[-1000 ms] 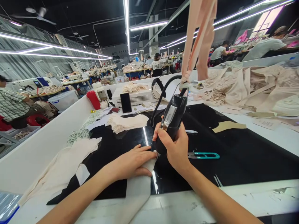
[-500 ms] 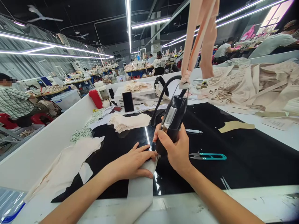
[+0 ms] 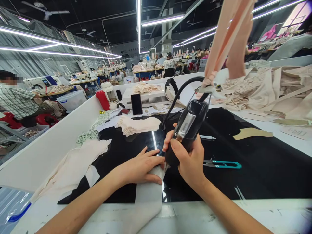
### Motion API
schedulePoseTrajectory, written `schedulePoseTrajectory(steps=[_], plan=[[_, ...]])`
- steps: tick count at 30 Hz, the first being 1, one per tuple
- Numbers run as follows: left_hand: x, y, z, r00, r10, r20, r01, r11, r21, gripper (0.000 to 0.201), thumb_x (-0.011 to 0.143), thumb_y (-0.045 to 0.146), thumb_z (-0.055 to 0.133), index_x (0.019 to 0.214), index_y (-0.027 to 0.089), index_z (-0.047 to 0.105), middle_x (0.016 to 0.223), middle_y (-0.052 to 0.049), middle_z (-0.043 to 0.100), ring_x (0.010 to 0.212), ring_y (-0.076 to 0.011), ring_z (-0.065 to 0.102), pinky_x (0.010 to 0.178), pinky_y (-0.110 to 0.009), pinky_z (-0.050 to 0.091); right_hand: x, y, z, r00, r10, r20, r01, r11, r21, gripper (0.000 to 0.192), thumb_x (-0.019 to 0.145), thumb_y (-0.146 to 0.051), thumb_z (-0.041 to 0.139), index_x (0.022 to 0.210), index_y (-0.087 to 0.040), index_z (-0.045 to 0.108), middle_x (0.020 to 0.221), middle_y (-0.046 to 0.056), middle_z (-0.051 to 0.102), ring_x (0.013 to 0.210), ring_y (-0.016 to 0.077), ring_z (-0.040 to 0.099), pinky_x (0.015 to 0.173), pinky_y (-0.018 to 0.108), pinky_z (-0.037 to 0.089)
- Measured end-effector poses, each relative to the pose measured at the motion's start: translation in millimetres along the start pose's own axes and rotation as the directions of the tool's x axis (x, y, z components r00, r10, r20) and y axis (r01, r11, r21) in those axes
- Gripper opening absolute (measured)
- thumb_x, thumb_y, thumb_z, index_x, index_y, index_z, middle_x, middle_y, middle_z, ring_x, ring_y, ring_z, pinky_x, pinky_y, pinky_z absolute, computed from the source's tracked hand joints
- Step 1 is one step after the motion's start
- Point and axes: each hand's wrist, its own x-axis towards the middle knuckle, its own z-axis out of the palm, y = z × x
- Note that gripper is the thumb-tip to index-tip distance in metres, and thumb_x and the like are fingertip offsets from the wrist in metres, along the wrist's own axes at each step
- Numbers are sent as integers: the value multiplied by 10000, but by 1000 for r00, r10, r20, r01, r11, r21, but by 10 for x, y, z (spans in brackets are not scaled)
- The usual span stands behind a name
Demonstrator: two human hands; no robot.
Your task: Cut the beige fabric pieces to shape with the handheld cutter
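- My right hand [image 3: 188,159] is wrapped shut around the lower body of the black handheld cutter [image 3: 186,131]; thumb on the near side, fingers curled round the far side, no gap in the grip.
- Cutter stands tilted, top leaning away and to the right, its tip down at the edge of the pale fabric strip [image 3: 148,191].
- The tip meets the strip just beside my left fingertips [image 3: 158,162]; whether the blade touches cloth I cannot tell, the contact point is hidden by my right hand.
- My left hand [image 3: 140,169] lies flat, palm down, fingers spread and extended, pressing on the far end of the strip. It grips nothing, only holds the cloth down.
- Strip runs from under my left hand toward me, over the black cutting mat [image 3: 255,169] and onto the white table edge [image 3: 219,214].
- The cutter's black cable [image 3: 180,89] loops up from its top, where hanging peach fabric bands [image 3: 226,35] are tied on.
- Teal thread snips [image 3: 223,164] lie on the mat to the right of my right hand, near but not touching.
- A pen [image 3: 207,137] lies beyond the snips, behind the cutter.
- Stack of cream fabric pieces [image 3: 137,125] on the mat, well beyond my left hand.
- Loose cream cloth [image 3: 73,169] to the left of my left forearm.
- Phone [image 3: 136,104] propped against a white box [image 3: 148,97] at the far end.
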Motion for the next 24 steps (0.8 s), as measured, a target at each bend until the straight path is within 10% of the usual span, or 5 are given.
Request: schedulePoseTrajectory(steps=[24], plan=[[46, -48, 18, 995, 90, -53, -88, 995, 45, 543, 915, 370, 878, 1387, 246, 640, 1575, -124, 594, 1598, -348, 390, 1335, -692, 185, -130, -46, 62, 997, 50, 52, -52, 998, 26, 310, 877, -360, 793, 1132, -304, 626, 880, -38, 704, 668, 154, 657, 671, 333, 617]])
